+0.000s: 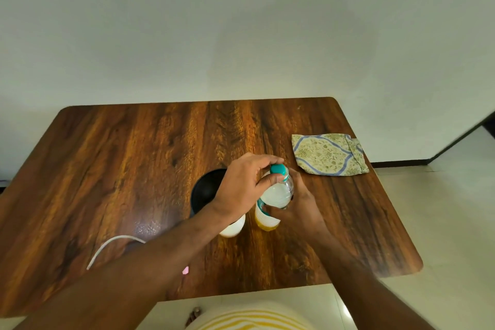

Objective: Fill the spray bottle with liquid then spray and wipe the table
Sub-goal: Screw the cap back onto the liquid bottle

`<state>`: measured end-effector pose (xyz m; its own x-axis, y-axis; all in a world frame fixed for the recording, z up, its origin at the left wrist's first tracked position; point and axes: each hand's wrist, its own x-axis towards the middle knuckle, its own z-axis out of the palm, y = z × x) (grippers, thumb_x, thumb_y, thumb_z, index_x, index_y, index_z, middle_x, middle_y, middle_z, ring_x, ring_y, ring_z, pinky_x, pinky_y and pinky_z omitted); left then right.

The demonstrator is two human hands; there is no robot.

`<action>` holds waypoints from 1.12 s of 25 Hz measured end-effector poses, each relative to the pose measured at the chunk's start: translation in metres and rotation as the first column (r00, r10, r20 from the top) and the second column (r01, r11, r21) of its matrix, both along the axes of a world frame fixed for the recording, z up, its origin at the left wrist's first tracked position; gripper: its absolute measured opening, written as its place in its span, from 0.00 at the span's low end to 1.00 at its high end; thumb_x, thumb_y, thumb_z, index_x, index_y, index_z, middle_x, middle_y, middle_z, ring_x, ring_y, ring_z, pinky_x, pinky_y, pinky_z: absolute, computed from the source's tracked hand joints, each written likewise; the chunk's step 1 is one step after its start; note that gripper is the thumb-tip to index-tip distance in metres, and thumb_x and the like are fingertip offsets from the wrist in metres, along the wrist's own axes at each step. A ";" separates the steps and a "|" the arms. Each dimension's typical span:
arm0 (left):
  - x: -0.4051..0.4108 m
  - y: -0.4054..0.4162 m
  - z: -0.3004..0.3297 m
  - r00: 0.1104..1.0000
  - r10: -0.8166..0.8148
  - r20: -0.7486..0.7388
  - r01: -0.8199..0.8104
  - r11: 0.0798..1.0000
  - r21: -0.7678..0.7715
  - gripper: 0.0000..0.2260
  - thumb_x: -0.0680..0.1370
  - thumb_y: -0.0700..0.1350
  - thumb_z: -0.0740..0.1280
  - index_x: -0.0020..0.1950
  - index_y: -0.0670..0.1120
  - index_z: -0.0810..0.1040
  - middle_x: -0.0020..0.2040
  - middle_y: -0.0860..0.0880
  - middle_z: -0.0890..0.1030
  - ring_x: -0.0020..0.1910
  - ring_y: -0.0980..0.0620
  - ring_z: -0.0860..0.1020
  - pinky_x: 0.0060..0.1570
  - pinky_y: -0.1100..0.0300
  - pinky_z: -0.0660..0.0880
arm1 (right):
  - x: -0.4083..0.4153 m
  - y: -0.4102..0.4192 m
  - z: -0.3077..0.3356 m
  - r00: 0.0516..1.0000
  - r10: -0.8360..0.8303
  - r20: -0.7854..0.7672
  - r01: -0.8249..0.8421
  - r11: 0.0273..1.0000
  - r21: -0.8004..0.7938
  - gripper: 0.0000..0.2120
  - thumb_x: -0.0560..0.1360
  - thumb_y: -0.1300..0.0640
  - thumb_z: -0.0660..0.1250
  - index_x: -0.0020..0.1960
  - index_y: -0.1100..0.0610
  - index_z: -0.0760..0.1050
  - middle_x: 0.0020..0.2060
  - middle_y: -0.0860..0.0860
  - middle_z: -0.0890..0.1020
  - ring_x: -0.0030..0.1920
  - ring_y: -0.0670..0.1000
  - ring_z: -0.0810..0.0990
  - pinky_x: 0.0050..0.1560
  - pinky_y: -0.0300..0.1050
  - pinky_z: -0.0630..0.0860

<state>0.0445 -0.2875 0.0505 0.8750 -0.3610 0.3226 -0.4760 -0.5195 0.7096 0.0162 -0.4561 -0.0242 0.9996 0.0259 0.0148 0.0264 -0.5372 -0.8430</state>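
Left hand (pixel 241 187) pinches the teal cap (pixel 278 169) of the clear bottle (pixel 278 193): thumb on the near side, fingers curled over the far side. Right hand (pixel 297 203) is wrapped around the bottle body from the right, thumb across the near side at the label. Bottle upright, above mid-table (pixel 134 169), holds whitish liquid. Just below it: a container with yellow bottom (pixel 263 224), partly hidden. White object (pixel 233 229) under left wrist, black round item (pixel 206 190) behind it. Patterned cloth (pixel 328 154) folded, well apart to the right. White cord (pixel 112 248) near left forearm.
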 end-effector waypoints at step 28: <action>0.032 -0.025 0.039 0.966 -0.257 -0.040 0.221 0.728 0.649 0.16 0.79 0.48 0.68 0.66 0.45 0.77 0.57 0.46 0.75 0.53 0.50 0.77 0.54 0.53 0.77 | 0.017 -0.012 -0.010 0.996 0.087 -0.004 -0.087 0.996 -0.034 0.47 0.58 0.45 0.80 0.71 0.45 0.58 0.63 0.44 0.75 0.61 0.46 0.75 0.58 0.51 0.79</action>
